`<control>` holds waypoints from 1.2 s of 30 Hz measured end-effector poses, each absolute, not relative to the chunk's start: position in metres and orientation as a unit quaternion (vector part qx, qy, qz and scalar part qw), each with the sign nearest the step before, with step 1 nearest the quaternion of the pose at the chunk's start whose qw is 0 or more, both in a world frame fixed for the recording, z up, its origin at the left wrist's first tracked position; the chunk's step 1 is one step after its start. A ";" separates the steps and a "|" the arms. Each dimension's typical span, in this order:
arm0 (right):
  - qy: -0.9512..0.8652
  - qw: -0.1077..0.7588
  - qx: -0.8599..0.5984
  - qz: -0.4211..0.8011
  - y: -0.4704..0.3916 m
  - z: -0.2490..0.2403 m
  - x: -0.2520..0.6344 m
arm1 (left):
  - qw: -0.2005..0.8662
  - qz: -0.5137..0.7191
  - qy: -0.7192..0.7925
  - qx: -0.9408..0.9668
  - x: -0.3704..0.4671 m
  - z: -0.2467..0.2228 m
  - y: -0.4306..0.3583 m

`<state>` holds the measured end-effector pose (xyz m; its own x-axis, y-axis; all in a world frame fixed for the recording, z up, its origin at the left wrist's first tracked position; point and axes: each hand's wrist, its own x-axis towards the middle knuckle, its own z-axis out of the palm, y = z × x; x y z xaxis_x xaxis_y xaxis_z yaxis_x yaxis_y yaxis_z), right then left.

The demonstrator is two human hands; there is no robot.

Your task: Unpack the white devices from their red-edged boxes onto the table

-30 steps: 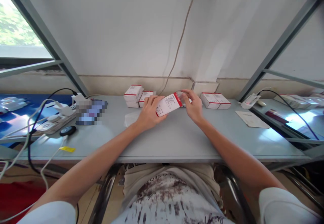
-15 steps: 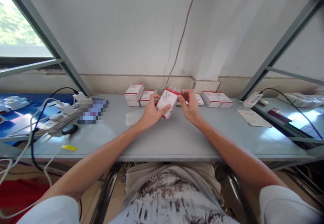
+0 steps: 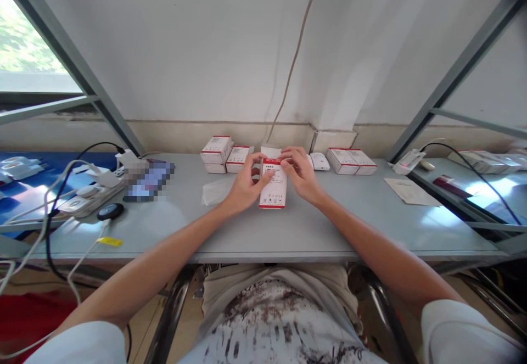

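Note:
A small white and red detector box (image 3: 273, 189) is between my two hands over the middle of the desk, its printed side facing me. A flap stands up at its far end. My left hand (image 3: 248, 184) grips the left side, thumb on the printed face. My right hand (image 3: 300, 173) has its fingers at the top right edge, by the flap, the thumb against the box. Behind my right hand lies a white rounded device (image 3: 319, 161), partly hidden.
Similar boxes stand at the back left (image 3: 216, 150) and back right (image 3: 352, 161). A clear plastic bag (image 3: 214, 192) lies left of my hands. Further left are a phone (image 3: 149, 182), a power strip (image 3: 93, 199) and a black round device (image 3: 111, 211) with a cable. A paper sheet (image 3: 411, 191) lies at right.
The box has come down and turned from a tilt to straight, its printed side toward me. Both hands moved with it, and the right fingers now reach over its top end.

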<state>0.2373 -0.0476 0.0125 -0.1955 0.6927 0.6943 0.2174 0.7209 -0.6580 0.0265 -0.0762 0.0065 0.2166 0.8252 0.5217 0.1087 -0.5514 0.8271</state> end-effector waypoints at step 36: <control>-0.893 0.380 -0.239 -0.018 -0.057 0.005 0.234 | 0.236 0.684 0.336 0.603 0.017 0.001 -0.060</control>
<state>0.2340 -0.0565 0.0052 -0.5972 0.4131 0.6875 0.4409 0.8851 -0.1488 0.0168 -0.0596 0.0009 -0.1613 0.7278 0.6665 0.0815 -0.6632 0.7440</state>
